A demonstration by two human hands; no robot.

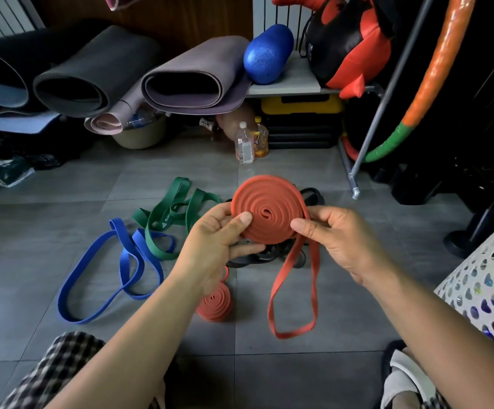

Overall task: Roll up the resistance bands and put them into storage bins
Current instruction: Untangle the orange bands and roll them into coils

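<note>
the rolling step is in hand. an orange band [269, 214] is held in the air as a flat spiral coil between both hands, above the floor [63, 231]. the coil is gripped by the left hand [216, 240], with the thumb laid on its face and the fingers curled behind it. its right edge is pinched by the right hand [337, 240], thumb in front and fingers curled behind, just where the unwound tail [294, 290] leaves the coil. the tail hangs down as a long loop.

the next move is judged to call for the tail to be fed round the coil under tension, with the face kept pressed flat so that the spiral is not sprung loose. only then can the coil be carried to the perforated bin [487, 290] at the right edge.

counted: two orange bands are seen, the one in the hands and a rolled orange band [216, 304] lying on the floor by the left wrist. one blue band [116, 273] and, as far as can be told, one green band [175, 214] lie unrolled to the left. black bands [269, 256] are piled beneath the hands; their number cannot be told. one bin is in view.
</note>
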